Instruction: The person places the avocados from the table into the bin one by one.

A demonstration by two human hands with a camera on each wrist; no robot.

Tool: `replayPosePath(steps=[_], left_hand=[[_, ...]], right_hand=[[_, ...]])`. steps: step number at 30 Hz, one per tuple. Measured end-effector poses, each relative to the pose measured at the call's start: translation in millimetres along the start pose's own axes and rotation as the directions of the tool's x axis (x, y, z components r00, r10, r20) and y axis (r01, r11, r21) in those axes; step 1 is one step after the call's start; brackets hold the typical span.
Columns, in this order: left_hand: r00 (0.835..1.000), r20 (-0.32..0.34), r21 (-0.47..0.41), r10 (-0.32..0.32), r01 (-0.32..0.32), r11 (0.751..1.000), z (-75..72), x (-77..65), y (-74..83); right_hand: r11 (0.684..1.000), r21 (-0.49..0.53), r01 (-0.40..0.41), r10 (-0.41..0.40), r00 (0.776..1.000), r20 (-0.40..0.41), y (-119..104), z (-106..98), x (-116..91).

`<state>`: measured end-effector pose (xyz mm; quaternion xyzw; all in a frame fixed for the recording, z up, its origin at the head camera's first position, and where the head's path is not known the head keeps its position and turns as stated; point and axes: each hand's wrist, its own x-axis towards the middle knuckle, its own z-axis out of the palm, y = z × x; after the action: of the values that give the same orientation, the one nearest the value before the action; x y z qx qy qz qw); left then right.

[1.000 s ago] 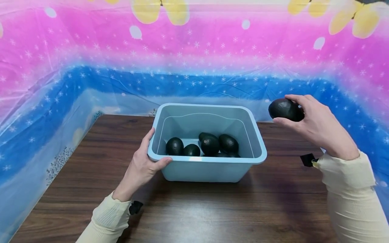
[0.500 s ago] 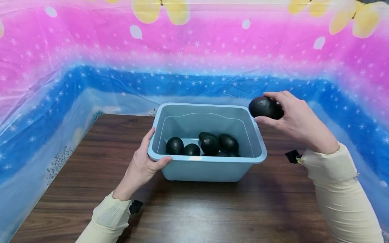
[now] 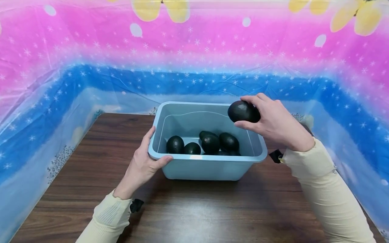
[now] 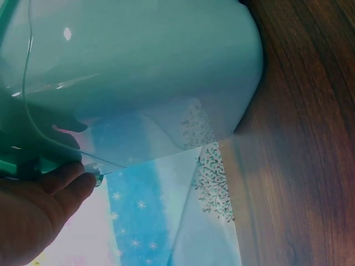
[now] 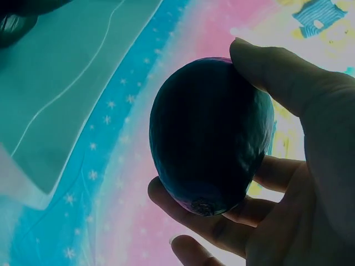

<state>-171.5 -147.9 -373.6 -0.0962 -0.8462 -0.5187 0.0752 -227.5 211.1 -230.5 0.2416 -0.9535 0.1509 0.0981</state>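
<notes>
A dark avocado point(image 3: 243, 111) is pinched between the thumb and fingers of my right hand point(image 3: 271, 119), over the right back part of a light blue plastic bin point(image 3: 200, 168). The right wrist view shows this avocado point(image 5: 208, 138) close up, thumb on one side and fingers on the other. My left hand point(image 3: 144, 160) grips the bin's left rim, thumb over the front edge. In the left wrist view the left fingers point(image 4: 69, 185) hold that rim. Several dark avocados point(image 3: 210, 144) lie on the bin's floor, some partly hidden behind its front wall.
The bin stands on a dark wood table point(image 3: 194, 209). A pink and blue patterned cloth point(image 3: 194, 57) hangs behind and along both sides of the table. Black wrist pieces point(image 3: 276, 156) stick out at both cream sleeves.
My right hand has carried the avocado leftward, from beside the bin to over its right part. The left hand keeps its grip on the rim, and the bin stays in place.
</notes>
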Motion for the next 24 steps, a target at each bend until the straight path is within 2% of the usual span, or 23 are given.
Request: replayPosePath(steps=[9, 17, 24], left_hand=[[1.0, 0.003, -0.012, 0.001, -0.001, 1.0, -0.5, -0.7, -0.9], [1.0, -0.014, 0.028, -0.003, 0.004, 1.0, 0.7, -0.3, -1.6], [1.0, -0.016, 0.029, 0.0, 0.0, 1.0, 1.6, 0.2, -2.1]], right_hand=[[1.0, -0.005, 0.021, -0.021, 0.999, 0.025, -7.3, 11.4, 6.0], [0.997, 0.002, 0.075, -0.075, 0.995, 0.061, -9.9, 21.2, 7.8], [0.998, 0.017, 0.055, -0.056, 0.997, 0.054, -3.3, 14.7, -3.0]])
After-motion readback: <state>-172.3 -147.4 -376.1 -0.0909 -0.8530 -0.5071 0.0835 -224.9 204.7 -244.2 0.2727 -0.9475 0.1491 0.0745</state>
